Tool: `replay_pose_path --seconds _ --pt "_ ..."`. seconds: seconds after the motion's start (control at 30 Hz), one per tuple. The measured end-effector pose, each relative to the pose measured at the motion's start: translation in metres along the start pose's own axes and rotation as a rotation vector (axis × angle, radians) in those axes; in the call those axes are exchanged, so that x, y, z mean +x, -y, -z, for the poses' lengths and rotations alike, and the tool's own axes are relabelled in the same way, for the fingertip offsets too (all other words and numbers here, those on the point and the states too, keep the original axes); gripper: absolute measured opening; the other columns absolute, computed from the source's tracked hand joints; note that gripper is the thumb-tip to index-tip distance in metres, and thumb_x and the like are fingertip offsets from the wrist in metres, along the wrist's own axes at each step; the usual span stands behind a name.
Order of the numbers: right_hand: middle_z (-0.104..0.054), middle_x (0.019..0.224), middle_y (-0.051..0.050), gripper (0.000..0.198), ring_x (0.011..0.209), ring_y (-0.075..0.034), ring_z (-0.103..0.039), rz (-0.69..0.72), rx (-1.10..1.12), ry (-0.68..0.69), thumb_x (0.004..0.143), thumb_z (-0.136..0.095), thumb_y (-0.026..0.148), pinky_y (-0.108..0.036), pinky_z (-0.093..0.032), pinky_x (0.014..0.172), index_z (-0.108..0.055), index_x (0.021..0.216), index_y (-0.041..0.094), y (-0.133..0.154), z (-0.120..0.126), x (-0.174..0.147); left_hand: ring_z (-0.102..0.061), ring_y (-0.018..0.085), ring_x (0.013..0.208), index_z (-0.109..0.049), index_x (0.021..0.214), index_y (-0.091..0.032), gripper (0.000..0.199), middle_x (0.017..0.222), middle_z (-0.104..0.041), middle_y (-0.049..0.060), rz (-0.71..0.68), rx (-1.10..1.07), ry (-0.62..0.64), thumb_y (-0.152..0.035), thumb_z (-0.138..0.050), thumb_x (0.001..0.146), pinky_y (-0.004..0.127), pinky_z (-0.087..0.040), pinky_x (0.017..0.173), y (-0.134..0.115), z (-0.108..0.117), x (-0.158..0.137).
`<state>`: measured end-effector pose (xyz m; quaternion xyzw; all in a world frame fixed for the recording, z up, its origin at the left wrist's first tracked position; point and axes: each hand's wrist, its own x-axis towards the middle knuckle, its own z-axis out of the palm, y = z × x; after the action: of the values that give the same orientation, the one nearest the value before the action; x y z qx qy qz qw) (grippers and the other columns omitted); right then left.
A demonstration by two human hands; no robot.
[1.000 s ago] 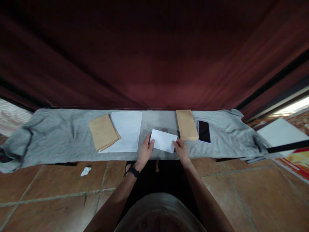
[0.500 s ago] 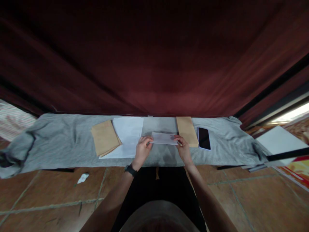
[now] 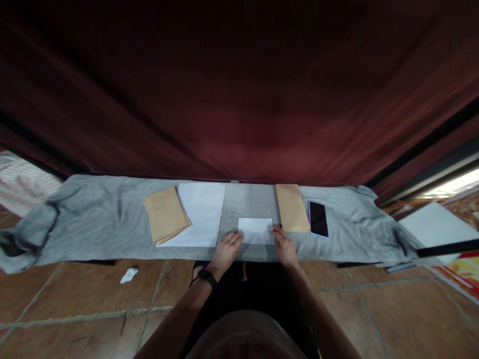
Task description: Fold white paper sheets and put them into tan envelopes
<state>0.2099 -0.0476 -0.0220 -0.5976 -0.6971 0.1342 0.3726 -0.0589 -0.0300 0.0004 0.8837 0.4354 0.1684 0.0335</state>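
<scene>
A folded sheet of white paper point(image 3: 256, 229) lies near the front edge of the cloth-covered table, in front of my body. My left hand point(image 3: 226, 248) has its fingers closed at the paper's left edge. At the opposite edge, the thumb and fingers of my right hand point(image 3: 283, 244) pinch the paper. A stack of brown envelopes point(image 3: 291, 207) lies just beyond my right hand. To the left of my left hand is a pile of large white sheets point(image 3: 202, 209), partly covered by another stack of brown envelopes point(image 3: 165, 212).
A phone point(image 3: 318, 218) lies right of the right-hand envelopes. Grey cloth point(image 3: 101, 219) covers the narrow table, and a dark red curtain point(image 3: 239, 99) hangs behind it. On the tiled floor lies a crumpled white scrap point(image 3: 129, 275). A white board point(image 3: 437, 224) stands at far right.
Both hands have moved toward my body with the paper. It was a narrow strip tilted toward me; now it lies flatter and shows a taller face.
</scene>
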Motion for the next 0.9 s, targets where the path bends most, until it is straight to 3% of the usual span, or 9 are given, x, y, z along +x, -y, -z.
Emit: replay_pose_path --seconds 0.17,0.33,0.63,0.77,0.9 --pt "-0.062 0.138 -0.011 0.042 0.127 -0.022 -0.059 0.08 -0.098 -0.008 0.096 -0.039 0.012 -0.042 -0.05 0.107 -0.063 0.129 0.021 0.026 -0.008 -0.002 -0.06 0.023 0.122 -0.062 0.129 -0.018 0.042 0.138 -0.063 0.008 -0.018 0.053 0.025 -0.004 -0.048 0.092 0.04 -0.044 0.108 -0.004 0.0 -0.011" --pt "-0.049 0.152 -0.011 0.045 0.142 -0.024 -0.044 0.271 -0.27 0.166 0.103 -0.042 0.028 -0.047 -0.038 0.117 -0.049 0.146 0.018 0.062 -0.036 -0.008 -0.055 0.024 0.13 -0.059 0.134 -0.016 0.042 0.143 -0.059 0.01 0.009 0.031 0.009 -0.01 -0.046 0.094 0.042 -0.043 0.109 -0.011 0.001 -0.025" --pt "-0.034 0.16 -0.011 0.051 0.145 -0.027 -0.038 0.245 -0.515 0.142 0.104 -0.041 0.036 -0.049 -0.029 0.119 -0.039 0.153 0.022 0.061 -0.047 -0.016 -0.055 0.022 0.132 -0.061 0.13 -0.017 0.035 0.14 -0.061 0.009 0.035 -0.061 -0.061 -0.02 -0.045 0.1 0.042 -0.043 0.11 -0.016 0.008 -0.039" --pt "-0.033 0.161 -0.012 0.051 0.145 -0.028 -0.038 0.228 -0.524 0.134 0.104 -0.041 0.037 -0.05 -0.028 0.118 -0.039 0.153 0.021 0.065 -0.046 -0.015 -0.055 0.024 0.13 -0.063 0.128 -0.022 0.032 0.138 -0.063 0.007 0.162 -0.103 -0.169 -0.03 -0.046 0.101 0.047 -0.043 0.111 0.008 0.022 -0.038" --pt "-0.035 0.16 -0.013 0.051 0.144 -0.029 -0.039 0.217 -0.473 0.125 0.104 -0.041 0.036 -0.052 -0.028 0.118 -0.04 0.153 0.022 0.068 -0.046 -0.016 -0.056 0.026 0.126 -0.062 0.128 -0.022 0.034 0.131 -0.064 0.011 0.455 -0.132 -0.417 -0.031 -0.044 0.1 0.05 -0.047 0.108 0.062 0.05 -0.048"
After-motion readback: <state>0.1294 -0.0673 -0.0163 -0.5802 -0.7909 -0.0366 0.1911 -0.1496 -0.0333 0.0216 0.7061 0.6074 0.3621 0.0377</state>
